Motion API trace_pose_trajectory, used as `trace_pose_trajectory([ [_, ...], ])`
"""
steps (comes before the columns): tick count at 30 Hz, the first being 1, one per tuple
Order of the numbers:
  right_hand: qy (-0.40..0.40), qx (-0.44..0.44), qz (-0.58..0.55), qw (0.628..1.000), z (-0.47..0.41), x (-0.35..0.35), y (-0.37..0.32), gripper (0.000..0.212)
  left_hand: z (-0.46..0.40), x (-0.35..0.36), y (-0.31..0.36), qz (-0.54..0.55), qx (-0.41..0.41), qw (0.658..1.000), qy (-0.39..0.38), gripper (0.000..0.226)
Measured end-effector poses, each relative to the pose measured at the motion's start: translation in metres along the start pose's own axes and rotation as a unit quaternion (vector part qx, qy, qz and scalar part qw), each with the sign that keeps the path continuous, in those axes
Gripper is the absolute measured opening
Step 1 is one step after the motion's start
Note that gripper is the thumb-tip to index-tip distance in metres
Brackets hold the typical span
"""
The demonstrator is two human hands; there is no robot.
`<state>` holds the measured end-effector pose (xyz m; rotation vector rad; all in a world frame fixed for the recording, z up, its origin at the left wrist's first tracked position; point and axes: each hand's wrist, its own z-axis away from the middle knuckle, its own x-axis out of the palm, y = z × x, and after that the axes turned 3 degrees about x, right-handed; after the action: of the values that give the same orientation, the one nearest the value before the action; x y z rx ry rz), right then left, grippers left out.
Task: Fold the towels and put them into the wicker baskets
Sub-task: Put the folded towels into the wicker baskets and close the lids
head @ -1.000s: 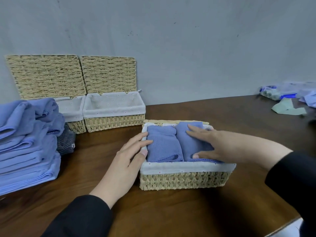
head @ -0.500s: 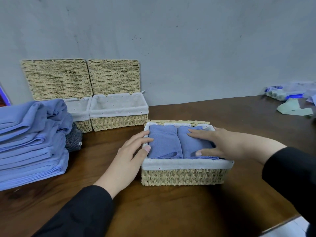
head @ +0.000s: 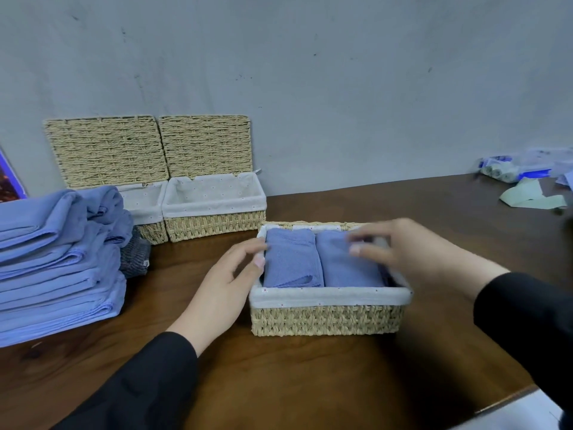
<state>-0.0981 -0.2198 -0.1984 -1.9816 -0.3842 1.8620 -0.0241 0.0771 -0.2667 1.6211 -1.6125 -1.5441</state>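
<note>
Near wicker basket (head: 325, 318) sits on the dark wood table (head: 279, 383), 2 folded blue towels (head: 293, 259) side by side inside it. Your left hand (head: 223, 283) rests against the basket's left rim, fingers loosely bent, gripping nothing. Your right hand (head: 403, 246) is over the right towel, motion-blurred; cannot tell its grip. Stack of folded blue towels (head: 52, 262) far left. 2 open lidded baskets (head: 214, 209) stand against the wall.
</note>
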Motion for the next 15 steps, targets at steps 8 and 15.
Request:
trace_pose_trajectory([
  [8,0.100,0.205,-0.178,0.957,-0.036,0.024,0.013,0.062,-0.044,0.022,0.024,0.114,-0.143,0.983,-0.005,0.056],
  [15,0.087,0.294,-0.185,0.934,-0.064,0.020,0.024,0.057,-0.086,0.039,0.024,0.081,-0.212,0.973,0.038,0.043],
])
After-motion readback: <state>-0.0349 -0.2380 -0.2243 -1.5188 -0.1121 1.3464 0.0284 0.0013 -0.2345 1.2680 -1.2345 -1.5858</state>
